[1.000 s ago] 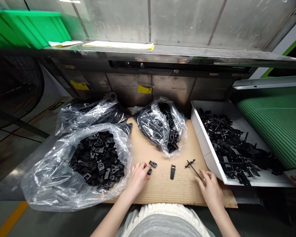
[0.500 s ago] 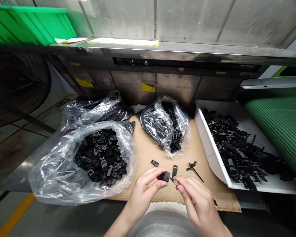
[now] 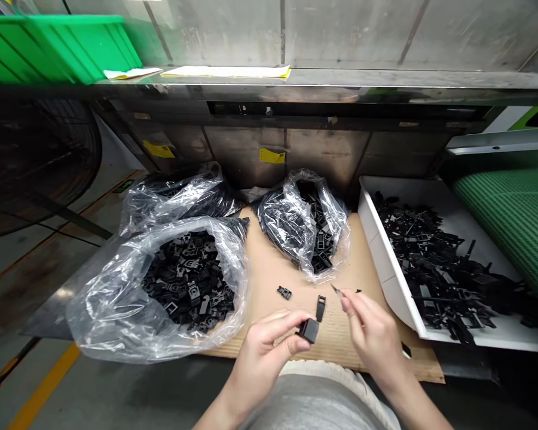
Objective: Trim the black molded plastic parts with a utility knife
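My left hand [image 3: 271,349] pinches a small black block-shaped plastic part [image 3: 309,329] between thumb and fingers, above the cardboard's near edge. Up and to the right of it, my right hand [image 3: 372,328] is closed on a thin pointed blade [image 3: 337,291], its tip facing up and left; the rest is inside the fingers. Between the hands, a black piece with a rectangular opening [image 3: 321,307] lies on the cardboard. Another small black part [image 3: 284,292] lies farther left. Most of a thin branched black piece [image 3: 358,291] is hidden behind my right hand.
Cardboard [image 3: 269,251] covers the bench. Open plastic bags of black parts stand at left [image 3: 116,322] and centre [image 3: 282,221], another bag [image 3: 179,191] behind. A white tray [image 3: 385,263] of black pieces sits right, beside a green conveyor belt [image 3: 506,221]. A metal shelf [image 3: 341,77] crosses above.
My right hand has moved away from the black part, up and to the right, with the blade now clear of it. My left hand still holds the part, slightly lower and farther right.
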The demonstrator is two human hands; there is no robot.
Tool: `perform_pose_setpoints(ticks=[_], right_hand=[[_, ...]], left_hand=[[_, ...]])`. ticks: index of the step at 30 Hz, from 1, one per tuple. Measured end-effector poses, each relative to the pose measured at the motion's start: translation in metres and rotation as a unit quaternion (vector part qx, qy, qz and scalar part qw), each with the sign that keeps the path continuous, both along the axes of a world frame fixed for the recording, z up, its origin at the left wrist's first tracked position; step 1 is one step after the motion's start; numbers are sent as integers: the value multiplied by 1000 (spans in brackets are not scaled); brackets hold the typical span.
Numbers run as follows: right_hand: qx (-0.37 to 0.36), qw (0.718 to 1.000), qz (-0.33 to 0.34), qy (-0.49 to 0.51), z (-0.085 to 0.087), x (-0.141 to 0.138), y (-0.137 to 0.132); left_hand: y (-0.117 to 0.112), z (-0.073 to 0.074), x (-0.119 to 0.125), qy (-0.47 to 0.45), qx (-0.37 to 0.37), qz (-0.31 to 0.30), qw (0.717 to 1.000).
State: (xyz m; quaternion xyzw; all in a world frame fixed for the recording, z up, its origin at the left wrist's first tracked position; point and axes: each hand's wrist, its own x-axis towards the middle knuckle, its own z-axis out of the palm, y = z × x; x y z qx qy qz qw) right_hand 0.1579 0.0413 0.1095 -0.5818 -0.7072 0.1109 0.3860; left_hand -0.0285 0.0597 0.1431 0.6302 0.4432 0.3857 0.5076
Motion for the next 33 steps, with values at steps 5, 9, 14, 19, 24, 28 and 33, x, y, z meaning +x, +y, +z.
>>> perform_pose_setpoints(ticks=[5, 9, 14, 19, 24, 28, 33], right_hand=[[6, 997, 49, 54, 15, 7, -8], [16, 988, 138, 65, 24, -11, -17], [16, 988, 146, 51, 24, -21, -17], [13, 990, 135, 43, 22, -23, -15], [5, 999, 22, 47, 15, -6, -4], [22, 996, 41, 73, 22, 2, -7], [17, 987, 150, 64, 32, -17, -18]], left_hand=[[1, -3, -1, 5, 5, 35, 999], [2, -4, 1, 35, 45, 18, 998], [0, -2, 0, 55, 80, 2, 995], [-2, -3, -3, 35, 76, 8, 996], [-5, 0, -3, -37, 59, -30, 997], [-5, -1, -2, -40, 29, -2, 999], [-3, -5, -1, -33, 31, 1, 999]])
